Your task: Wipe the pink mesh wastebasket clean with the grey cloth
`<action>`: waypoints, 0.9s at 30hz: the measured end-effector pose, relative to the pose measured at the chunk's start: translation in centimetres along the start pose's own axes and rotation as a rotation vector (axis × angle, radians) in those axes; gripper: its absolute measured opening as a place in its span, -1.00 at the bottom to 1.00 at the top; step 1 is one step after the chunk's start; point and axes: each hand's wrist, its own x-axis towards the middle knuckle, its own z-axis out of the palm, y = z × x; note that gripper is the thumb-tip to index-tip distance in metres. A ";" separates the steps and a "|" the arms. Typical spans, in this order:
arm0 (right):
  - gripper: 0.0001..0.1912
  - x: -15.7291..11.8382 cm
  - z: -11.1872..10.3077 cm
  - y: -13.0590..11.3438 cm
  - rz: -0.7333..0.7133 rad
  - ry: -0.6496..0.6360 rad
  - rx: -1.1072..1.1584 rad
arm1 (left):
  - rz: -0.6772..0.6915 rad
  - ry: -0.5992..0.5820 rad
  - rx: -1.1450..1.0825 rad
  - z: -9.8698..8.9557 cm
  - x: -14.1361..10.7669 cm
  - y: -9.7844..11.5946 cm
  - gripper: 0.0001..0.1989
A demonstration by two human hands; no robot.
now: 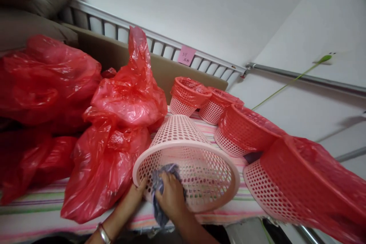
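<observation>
A pale pink perforated plastic wastebasket point(187, 145) lies on its side, its wide mouth facing me. My left hand point(140, 188) grips the left part of its rim; some of its fingers are hidden behind the rim and wall. Just inside the mouth, my right hand point(171, 194) is closed on a crumpled grey-blue cloth point(160, 213), pressing it against the lower left of the inner wall. Part of the cloth hangs out over the rim toward me.
Several pink baskets lined with red bags, one a large basket point(268, 187), stand in a row at right. Red plastic bags point(128, 103) pile up at left. Beneath lies a striped cloth point(37, 206). Behind are a cardboard panel point(160, 70), a white railing point(111, 30) and a metal pipe point(309, 78).
</observation>
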 end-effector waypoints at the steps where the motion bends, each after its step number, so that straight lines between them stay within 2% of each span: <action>1: -0.67 -1.2 -0.1 -0.3 -0.005 -0.014 0.027 | 0.017 -0.014 0.008 0.0 -0.2 0.1 -0.36; 3: -0.66 -2.0 -0.3 -0.4 0.017 -0.017 0.052 | 0.053 -0.042 0.036 0.1 -0.4 0.2 -0.35; 5: -0.65 -0.7 -0.1 0.0 0.064 0.016 0.023 | 0.066 -0.065 0.062 0.3 -0.6 0.3 -0.33; 8: -0.67 4.3 0.6 1.3 0.130 0.083 -0.100 | 0.072 -0.057 0.082 0.4 -0.7 0.5 -0.34; 12: -0.70 11.7 2.1 3.3 0.124 0.117 -0.160 | 0.037 -0.056 0.138 0.3 -0.7 0.3 -0.37; 16: -0.67 15.9 3.5 4.8 0.118 0.135 -0.143 | -0.055 -0.131 0.166 0.3 -0.6 -0.5 -0.40; 19: -0.66 16.7 4.1 5.4 0.103 0.138 -0.127 | -0.172 -0.179 0.157 -0.1 -0.2 0.0 -0.41; 22: -0.67 16.3 3.9 5.8 0.082 0.137 -0.119 | -0.072 -0.207 0.145 -1.7 0.2 2.9 -0.38; 23: -0.66 16.0 3.7 6.0 0.078 0.138 -0.119 | -0.021 -0.241 0.144 -2.5 0.3 4.2 -0.36; 25: -0.66 15.0 3.2 6.4 0.078 0.139 -0.118 | -0.009 -0.354 0.111 -4.2 0.4 6.4 -0.40; 27: -0.66 13.7 2.7 6.9 0.087 0.134 -0.117 | -0.002 -0.224 0.095 -5.4 0.5 7.5 -0.48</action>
